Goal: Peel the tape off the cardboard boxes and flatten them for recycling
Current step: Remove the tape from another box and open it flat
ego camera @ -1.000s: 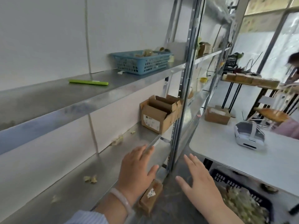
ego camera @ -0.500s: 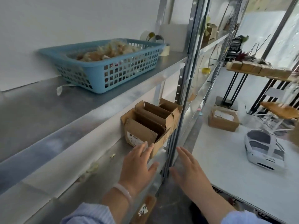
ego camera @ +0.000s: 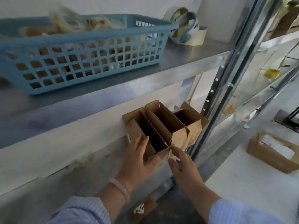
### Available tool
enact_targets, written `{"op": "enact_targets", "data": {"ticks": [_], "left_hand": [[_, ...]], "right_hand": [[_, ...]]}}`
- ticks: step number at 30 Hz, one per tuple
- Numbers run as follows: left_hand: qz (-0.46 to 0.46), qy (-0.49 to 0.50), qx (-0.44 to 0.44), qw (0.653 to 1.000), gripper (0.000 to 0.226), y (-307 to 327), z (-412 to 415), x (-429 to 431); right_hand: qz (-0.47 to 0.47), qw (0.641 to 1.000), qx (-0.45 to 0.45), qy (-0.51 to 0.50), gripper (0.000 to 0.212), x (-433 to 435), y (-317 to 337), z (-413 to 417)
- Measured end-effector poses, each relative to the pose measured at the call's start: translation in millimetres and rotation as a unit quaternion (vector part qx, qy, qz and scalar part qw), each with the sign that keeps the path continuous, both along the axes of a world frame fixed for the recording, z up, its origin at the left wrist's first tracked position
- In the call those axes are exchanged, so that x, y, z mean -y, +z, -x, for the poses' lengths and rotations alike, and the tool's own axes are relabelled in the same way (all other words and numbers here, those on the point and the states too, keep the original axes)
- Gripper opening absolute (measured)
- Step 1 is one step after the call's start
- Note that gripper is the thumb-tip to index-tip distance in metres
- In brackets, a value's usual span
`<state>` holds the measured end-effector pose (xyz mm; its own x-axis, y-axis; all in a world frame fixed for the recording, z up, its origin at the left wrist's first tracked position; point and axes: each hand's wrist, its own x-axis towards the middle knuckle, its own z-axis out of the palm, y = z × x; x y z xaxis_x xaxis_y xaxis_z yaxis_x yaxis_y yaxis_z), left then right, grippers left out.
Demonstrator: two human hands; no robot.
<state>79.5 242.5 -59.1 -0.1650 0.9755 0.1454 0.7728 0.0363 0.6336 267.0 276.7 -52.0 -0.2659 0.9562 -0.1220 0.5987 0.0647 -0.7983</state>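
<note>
Three open brown cardboard boxes stand packed together on the lower metal shelf: a front box, a middle box and a back box, flaps up. My left hand lies flat against the front box's left side, fingertips at its top edge. My right hand reaches in from the right, its fingertips at that box's near front corner. Both hands have their fingers spread, and the boxes rest on the shelf.
A blue plastic basket of crumpled tape scraps and some tape rolls sit on the upper shelf. A steel upright stands just right of the boxes. Another cardboard box lies on the white table. A small labelled box sits below.
The view has moved in towards the shelf. Both hands have travelled forward from open air and now reach the front box, left on its side, right at its corner.
</note>
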Motion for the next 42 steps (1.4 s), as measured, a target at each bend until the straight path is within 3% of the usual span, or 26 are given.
{"op": "enact_targets", "data": {"ticks": [4,7,11,14,17,19,20,24,27,30,33,36,38,39,40,42], "left_hand": [[0.001,0.006,0.015,1.0,0.066,-3.0,-2.6,4.1],[-0.006,-0.003,0.037,0.999,0.043,1.0,-4.2,11.1],[-0.044,0.012,0.196,0.98,0.04,11.7,-2.2,24.5],[-0.115,0.022,0.245,0.963,0.037,18.7,3.6,33.4],[-0.133,0.065,0.354,0.924,0.035,26.7,11.5,39.9],[-0.131,0.079,0.403,0.902,0.037,27.0,19.8,46.8],[-0.126,0.091,0.436,0.887,0.041,26.7,24.3,51.3],[-0.135,0.205,0.557,0.794,0.065,30.9,42.6,65.9],[-0.152,0.268,0.601,0.738,0.065,33.6,55.1,72.7],[-0.143,0.308,0.615,0.712,0.052,32.8,65.8,80.8],[-0.113,0.323,0.649,0.679,0.051,30.4,71.5,88.6],[-0.086,0.306,0.651,0.689,0.037,28.2,65.7,95.9],[-0.102,0.328,0.63,0.697,0.045,24.5,63.6,99.9],[-0.1,0.357,0.587,0.72,0.057,22.8,66.0,102.0],[-0.076,0.387,0.509,0.765,0.07,20.3,71.0,103.4],[0.017,0.438,0.291,0.85,0.085,16.7,77.2,109.7]], "right_hand": [[0.014,0.998,-0.062,0.015,0.023,-14.8,-8.5,0.7],[0.02,0.996,-0.082,0.005,0.025,-22.2,-16.4,4.0],[0.117,0.982,-0.142,-0.029,0.016,-26.0,-24.2,12.5],[0.246,0.941,-0.222,-0.067,0.029,-21.8,-23.2,22.3],[0.354,0.882,-0.303,-0.067,0.029,-10.7,-13.8,29.1],[0.391,0.849,-0.352,-0.047,0.046,-4.1,-6.9,32.8],[0.381,0.855,-0.351,-0.023,0.057,-1.3,-3.7,34.9],[0.223,0.943,-0.226,0.1,0.082,13.9,11.6,42.8],[0.051,0.974,-0.153,0.162,0.086,22.8,14.5,45.2],[-0.181,0.961,-0.065,0.2,0.079,22.9,18.2,48.6],[-0.283,0.926,-0.062,0.241,0.072,20.1,27.4,61.5],[-0.281,0.919,-0.084,0.263,0.066,18.5,36.4,82.5],[-0.277,0.927,-0.068,0.242,0.07,18.0,42.0,98.1],[-0.285,0.928,-0.057,0.233,0.073,18.3,44.5,106.1],[-0.299,0.925,-0.04,0.23,0.075,18.1,45.8,114.5],[-0.316,0.915,0.009,0.253,0.074,18.1,45.9,132.7]]}}
